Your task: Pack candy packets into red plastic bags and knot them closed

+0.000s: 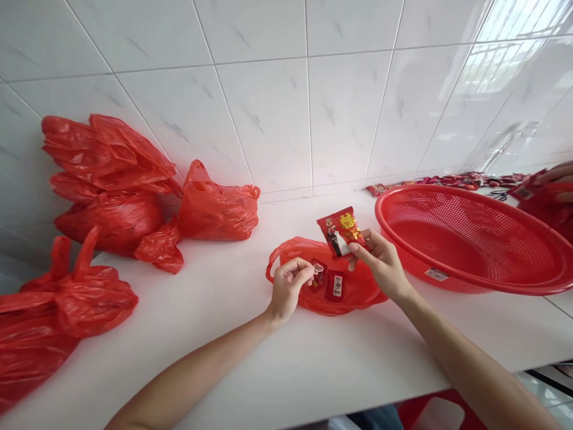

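A red packet [341,232] with gold lettering and a printed couple is pinched between the thumb and fingers of my right hand [380,263]. It is held above an open red plastic bag [362,292] lying on the white counter. My left hand [287,290] is at the bag's left side with its fingers closed in a pinch; what they hold, if anything, I cannot make out. Close by its fingertips is a small dark red packet [319,272] with white print. Another small red packet [336,285] with a white label lies inside the bag.
A large red plastic basket [436,275] stands at the right. Behind it many small packets [465,179] line the tiled wall. Filled red bags [219,206] and a knotted bag [94,304] sit at the left. Another person's hand [557,176] shows at the far right.
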A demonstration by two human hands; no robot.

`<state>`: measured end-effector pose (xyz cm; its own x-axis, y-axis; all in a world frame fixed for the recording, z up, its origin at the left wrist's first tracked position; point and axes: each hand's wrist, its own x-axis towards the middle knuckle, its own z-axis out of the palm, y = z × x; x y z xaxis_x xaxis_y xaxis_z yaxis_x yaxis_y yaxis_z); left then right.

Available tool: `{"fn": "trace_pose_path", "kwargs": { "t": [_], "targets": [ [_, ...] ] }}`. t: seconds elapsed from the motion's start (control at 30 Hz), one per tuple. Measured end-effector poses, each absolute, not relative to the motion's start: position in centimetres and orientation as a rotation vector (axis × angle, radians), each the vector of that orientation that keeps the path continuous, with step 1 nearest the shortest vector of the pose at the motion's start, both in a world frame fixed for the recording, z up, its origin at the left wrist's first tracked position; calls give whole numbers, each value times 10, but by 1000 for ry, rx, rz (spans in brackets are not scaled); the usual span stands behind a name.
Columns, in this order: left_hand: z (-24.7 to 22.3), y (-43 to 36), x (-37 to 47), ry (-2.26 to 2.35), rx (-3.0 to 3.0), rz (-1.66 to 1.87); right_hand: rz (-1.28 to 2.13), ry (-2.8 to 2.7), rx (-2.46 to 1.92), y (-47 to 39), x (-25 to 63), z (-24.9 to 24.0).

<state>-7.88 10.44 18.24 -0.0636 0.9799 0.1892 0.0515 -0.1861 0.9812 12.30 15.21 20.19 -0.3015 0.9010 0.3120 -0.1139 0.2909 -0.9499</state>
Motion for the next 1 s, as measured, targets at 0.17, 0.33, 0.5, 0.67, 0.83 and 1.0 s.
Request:
{"fn": "trace_pose_path", "kwargs": {
  "t": [0.17, 0.33, 0.5, 0.67, 0.83, 1.0],
  "targets": [
    [182, 105, -79, 1219, 1362, 1356, 1249, -1543, -780, 152, 123, 202],
    [183, 102, -80, 1208, 1463, 1327, 1192, -1522, -766, 150, 123, 203],
    [176, 93, -77, 997, 1990, 1213, 943, -1699, -837, 147, 120, 195],
    [162, 87, -70, 771, 2482, 1053, 543, -2049, -1011, 149, 118, 181],
    [156, 88, -71, 761, 2474, 1143, 479, -2309, -916, 148, 114, 177],
    [152, 88, -71, 845, 2459, 1098, 524, -2399, -808, 143, 107, 171]
  ]
}}
